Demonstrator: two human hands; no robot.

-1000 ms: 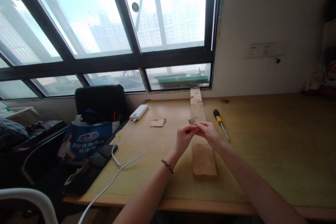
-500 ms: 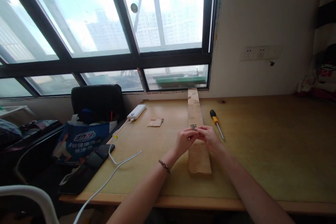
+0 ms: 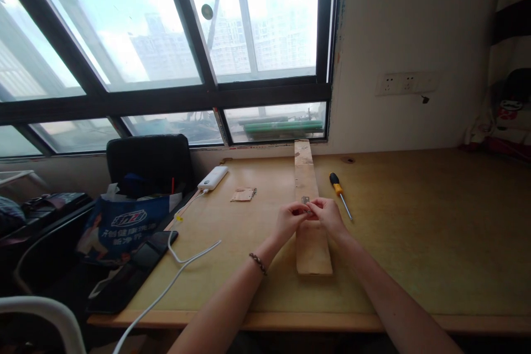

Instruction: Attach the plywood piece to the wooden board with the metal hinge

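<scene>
Shifted toward the midline of wooden board (image 3: pixel 314 254) since the earlier frame: metal plate (image 3: pixel 306 199), pinched by left hand (image 3: pixel 289 218) and right hand (image 3: pixel 329 215), neither nearer. Plate projected just beyond fingertips, toward worktop's (image 3: pixel 394 193) far edge; board's long axis aligned likewise.

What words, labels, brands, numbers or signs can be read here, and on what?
"创健康洗": blue shopping bag, upper line; its end characters are unclear.
"新净": same bag, lower line; last character unclear.
Oval logo on the bag: too blurred to read.
White power bank, held metal fitting: any markings too small to read.
</scene>
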